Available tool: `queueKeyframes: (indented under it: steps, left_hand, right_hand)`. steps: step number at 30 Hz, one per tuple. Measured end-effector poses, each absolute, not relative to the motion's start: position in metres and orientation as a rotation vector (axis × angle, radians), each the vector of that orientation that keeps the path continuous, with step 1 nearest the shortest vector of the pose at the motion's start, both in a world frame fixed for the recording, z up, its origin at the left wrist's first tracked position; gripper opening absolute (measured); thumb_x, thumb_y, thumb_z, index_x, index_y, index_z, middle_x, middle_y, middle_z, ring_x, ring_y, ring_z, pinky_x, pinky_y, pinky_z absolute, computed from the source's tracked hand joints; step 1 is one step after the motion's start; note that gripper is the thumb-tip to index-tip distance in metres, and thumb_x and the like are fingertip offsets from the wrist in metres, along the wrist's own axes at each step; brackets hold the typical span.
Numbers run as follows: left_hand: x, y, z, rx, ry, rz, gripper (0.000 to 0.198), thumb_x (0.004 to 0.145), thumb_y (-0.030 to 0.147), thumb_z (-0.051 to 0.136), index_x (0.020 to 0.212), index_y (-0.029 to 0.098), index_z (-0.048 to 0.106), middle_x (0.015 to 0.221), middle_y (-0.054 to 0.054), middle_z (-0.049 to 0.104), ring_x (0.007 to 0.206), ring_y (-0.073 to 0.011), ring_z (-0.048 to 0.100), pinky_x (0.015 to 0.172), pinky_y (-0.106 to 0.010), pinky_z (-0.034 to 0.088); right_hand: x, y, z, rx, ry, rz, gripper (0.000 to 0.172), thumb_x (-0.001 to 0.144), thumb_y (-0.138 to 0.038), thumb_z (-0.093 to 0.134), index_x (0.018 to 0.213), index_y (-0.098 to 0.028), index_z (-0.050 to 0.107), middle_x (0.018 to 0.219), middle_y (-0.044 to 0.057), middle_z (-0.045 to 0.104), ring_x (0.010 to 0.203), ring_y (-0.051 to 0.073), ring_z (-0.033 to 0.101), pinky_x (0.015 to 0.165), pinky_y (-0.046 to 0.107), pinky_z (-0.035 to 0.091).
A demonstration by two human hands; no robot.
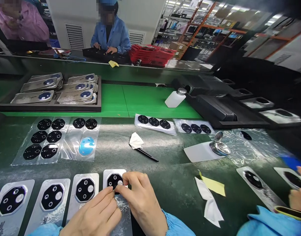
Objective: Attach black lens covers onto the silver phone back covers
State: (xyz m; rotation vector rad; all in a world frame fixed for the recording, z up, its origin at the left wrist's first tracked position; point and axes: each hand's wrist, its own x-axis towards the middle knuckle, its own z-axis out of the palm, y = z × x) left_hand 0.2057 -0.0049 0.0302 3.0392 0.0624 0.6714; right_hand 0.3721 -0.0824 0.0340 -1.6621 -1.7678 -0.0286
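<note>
Bare left hand (93,216) and bare right hand (140,200). Light blue work-coat sleeves at both wrists: left sleeve (44,230) only a sliver at the near edge, right sleeve (176,226) fuller, with a gathered, creased cuff.

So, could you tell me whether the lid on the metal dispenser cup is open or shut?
Open: the small round lid stands flipped up behind the metal dish, which lies uncovered.

The left hand (93,213) and right hand (140,196) pinch the black camera lens (114,179) of a phone back cover (106,174). Left of it lie three matching covers (52,197), and beyond it a cloth-tipped stick (142,148).
</note>
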Motion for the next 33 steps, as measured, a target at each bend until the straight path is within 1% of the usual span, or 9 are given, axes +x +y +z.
queueKeyframes:
  steps: [3, 6, 13, 15, 18, 23, 25, 29, 33]
  left_hand:
    - [0.2064, -0.0047, 0.0310, 3.037, 0.063, 0.689, 0.030, 0.088, -0.003, 0.035, 0.084, 0.012, 0.061, 0.082, -0.004, 0.064, 0.084, -0.0178, 0.066, 0.112, -0.042, 0.040]
    - [0.2068, -0.0051, 0.0317, 3.025, 0.070, 0.711, 0.031, 0.089, -0.002, 0.034, 0.083, 0.012, 0.060, 0.081, -0.003, 0.063, 0.084, -0.0173, 0.066, 0.113, -0.040, 0.038]
    - [0.2065, -0.0050, 0.0294, 3.075, 0.045, 0.667, 0.031, 0.089, -0.002, 0.033, 0.085, 0.013, 0.059, 0.081, -0.002, 0.063, 0.084, -0.0176, 0.065, 0.119, -0.044, 0.028]
    - [0.2069, -0.0049, 0.0299, 3.087, 0.050, 0.667, 0.032, 0.089, -0.002, 0.032, 0.085, 0.014, 0.060, 0.082, -0.002, 0.063, 0.085, -0.0178, 0.065, 0.119, -0.044, 0.028]
    - [0.2078, -0.0048, 0.0308, 3.107, 0.035, 0.686, 0.030, 0.089, -0.001, 0.033, 0.084, 0.013, 0.060, 0.084, -0.003, 0.064, 0.086, -0.0179, 0.066, 0.117, -0.041, 0.031]
    - [0.2083, -0.0047, 0.0293, 3.116, 0.008, 0.671, 0.031, 0.090, 0.000, 0.033, 0.084, 0.014, 0.060, 0.082, -0.003, 0.064, 0.084, -0.0177, 0.066, 0.115, -0.040, 0.034]
    - [0.2083, -0.0047, 0.0291, 3.118, 0.008, 0.672, 0.030, 0.091, 0.001, 0.033, 0.085, 0.014, 0.060, 0.084, -0.003, 0.065, 0.086, -0.0175, 0.066, 0.116, -0.039, 0.033]
    - [0.2084, -0.0047, 0.0306, 3.125, 0.012, 0.663, 0.031, 0.091, 0.001, 0.033, 0.084, 0.014, 0.060, 0.081, -0.003, 0.064, 0.082, -0.0180, 0.065, 0.117, -0.044, 0.030]
    - [0.2085, -0.0047, 0.0311, 3.116, 0.008, 0.663, 0.028, 0.089, 0.000, 0.035, 0.086, 0.013, 0.060, 0.086, -0.005, 0.065, 0.086, -0.0186, 0.066, 0.116, -0.041, 0.033]
  right_hand:
    - [0.3729, -0.0823, 0.0342, -1.683, -1.718, -0.034, 0.035, 0.104, -0.014, 0.033, 0.087, -0.018, 0.063, 0.089, 0.005, 0.054, 0.085, 0.017, 0.046, 0.074, 0.031, 0.036]
    - [0.3730, -0.0825, 0.0349, -1.675, -1.780, -0.052, 0.038, 0.106, -0.018, 0.030, 0.085, -0.018, 0.062, 0.089, 0.004, 0.055, 0.086, 0.017, 0.046, 0.074, 0.031, 0.035]
    - [0.3737, -0.0830, 0.0364, -1.685, -1.772, -0.052, 0.039, 0.106, -0.020, 0.030, 0.087, -0.018, 0.063, 0.089, 0.004, 0.056, 0.085, 0.017, 0.046, 0.073, 0.032, 0.033]
    - [0.3749, -0.0825, 0.0365, -1.672, -1.799, -0.056, 0.040, 0.106, -0.020, 0.030, 0.084, -0.018, 0.063, 0.088, 0.004, 0.055, 0.084, 0.017, 0.046, 0.072, 0.032, 0.033]
    - [0.3765, -0.0819, 0.0366, -1.681, -1.719, -0.062, 0.037, 0.106, -0.019, 0.033, 0.086, -0.019, 0.064, 0.087, 0.003, 0.055, 0.084, 0.017, 0.045, 0.073, 0.032, 0.033]
    - [0.3760, -0.0825, 0.0360, -1.662, -1.807, -0.074, 0.040, 0.106, -0.021, 0.030, 0.082, -0.017, 0.062, 0.087, 0.004, 0.056, 0.082, 0.017, 0.045, 0.071, 0.032, 0.032]
    - [0.3758, -0.0830, 0.0359, -1.684, -1.767, -0.079, 0.037, 0.105, -0.018, 0.033, 0.082, -0.017, 0.062, 0.087, 0.004, 0.056, 0.083, 0.017, 0.045, 0.071, 0.032, 0.032]
    - [0.3761, -0.0825, 0.0354, -1.681, -1.809, -0.098, 0.038, 0.105, -0.017, 0.032, 0.082, -0.018, 0.062, 0.087, 0.004, 0.056, 0.081, 0.017, 0.045, 0.070, 0.032, 0.032]
    - [0.3777, -0.0813, 0.0352, -1.703, -1.750, -0.102, 0.034, 0.104, -0.014, 0.037, 0.081, -0.019, 0.062, 0.085, 0.003, 0.054, 0.080, 0.017, 0.045, 0.069, 0.031, 0.032]
